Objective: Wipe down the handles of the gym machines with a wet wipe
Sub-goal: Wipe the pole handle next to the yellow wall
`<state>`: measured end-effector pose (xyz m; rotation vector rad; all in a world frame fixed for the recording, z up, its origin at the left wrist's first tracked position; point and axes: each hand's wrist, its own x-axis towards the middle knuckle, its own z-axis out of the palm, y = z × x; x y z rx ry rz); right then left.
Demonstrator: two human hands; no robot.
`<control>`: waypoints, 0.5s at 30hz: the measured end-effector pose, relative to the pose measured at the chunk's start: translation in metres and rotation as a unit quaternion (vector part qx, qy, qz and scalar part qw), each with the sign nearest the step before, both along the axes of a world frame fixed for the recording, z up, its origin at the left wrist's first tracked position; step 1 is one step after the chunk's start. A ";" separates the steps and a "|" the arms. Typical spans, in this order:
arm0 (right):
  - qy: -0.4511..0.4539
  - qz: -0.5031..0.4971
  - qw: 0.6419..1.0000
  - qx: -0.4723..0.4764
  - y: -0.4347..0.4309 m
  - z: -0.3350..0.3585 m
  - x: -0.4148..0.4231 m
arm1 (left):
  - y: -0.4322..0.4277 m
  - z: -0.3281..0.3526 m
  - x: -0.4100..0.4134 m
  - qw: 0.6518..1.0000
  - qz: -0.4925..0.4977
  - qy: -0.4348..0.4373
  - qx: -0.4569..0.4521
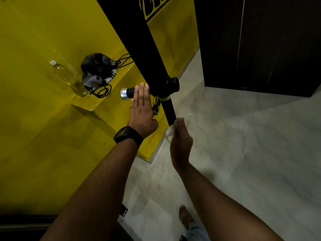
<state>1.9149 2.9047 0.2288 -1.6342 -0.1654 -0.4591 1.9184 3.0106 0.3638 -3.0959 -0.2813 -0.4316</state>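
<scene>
Wipe [169, 131] in closed R hand [180, 141] at lower handle [169, 110] end; L hand [141, 108] flat, open on side handle [130, 93].

Yellow wall [43, 119], pale marble floor [243, 153], dark door [269, 40].

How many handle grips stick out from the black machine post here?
2 show clearly: the left grip, chrome-capped, under the left hand's fingers, and the lower grip, where the right hand presses the wet wipe. The right-side stub may be another.
</scene>
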 end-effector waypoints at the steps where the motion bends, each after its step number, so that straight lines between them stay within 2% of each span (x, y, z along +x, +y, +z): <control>1: 0.014 -0.010 1.000 0.013 -0.004 0.004 0.006 | 0.001 -0.001 0.000 1.000 -0.001 0.001 0.002; 5: 0.052 -0.018 0.998 0.013 -0.006 0.016 0.029 | 0.002 -0.002 0.001 1.000 -0.002 -0.003 -0.001; 9: 0.084 -0.001 0.996 0.037 0.011 0.022 0.012 | 0.002 -0.005 0.002 1.000 -0.001 -0.009 -0.006; 12: 0.046 -0.005 0.999 0.021 0.001 0.018 0.013 | 0.004 -0.004 0.001 1.000 -0.008 -0.011 -0.002; 15: 0.060 0.009 0.996 0.069 -0.018 0.034 0.031 | 0.005 -0.005 0.002 0.999 -0.017 -0.027 -0.002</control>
